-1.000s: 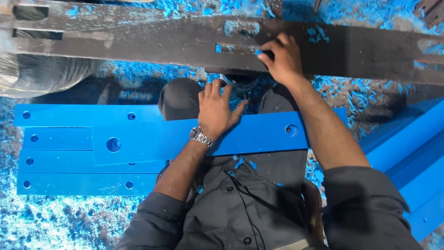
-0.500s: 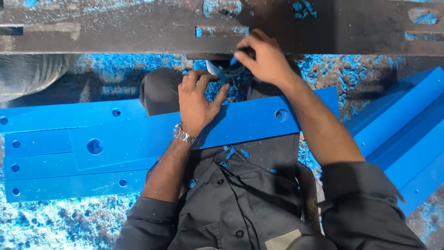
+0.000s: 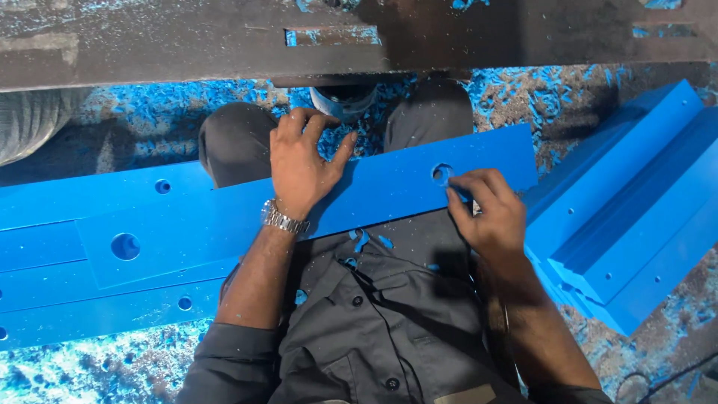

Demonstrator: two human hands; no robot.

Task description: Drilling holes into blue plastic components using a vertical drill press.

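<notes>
A long flat blue plastic bar (image 3: 389,183) lies across my lap, angled up to the right. It has a small hole (image 3: 443,173) near its right end and a larger hole (image 3: 125,245) near its left end. My left hand (image 3: 299,168), with a metal watch (image 3: 283,219) on the wrist, presses its palm on the middle of the bar, and its fingers curl past the far edge. My right hand (image 3: 490,217) sits at the right end with bent fingertips just beside the small hole. Whether it pinches a small tool is not visible.
A grey, worn metal bench (image 3: 187,45) runs across the top. More flat blue bars with holes (image 3: 75,198) are stacked on the left, and stepped blue profiles (image 3: 636,217) lie on the right. Blue shavings (image 3: 90,374) cover the floor. A dark round object (image 3: 342,101) sits between my knees.
My right hand has come down from the grey bench to the small hole at the bar's right end. My left hand has stayed on the bar.
</notes>
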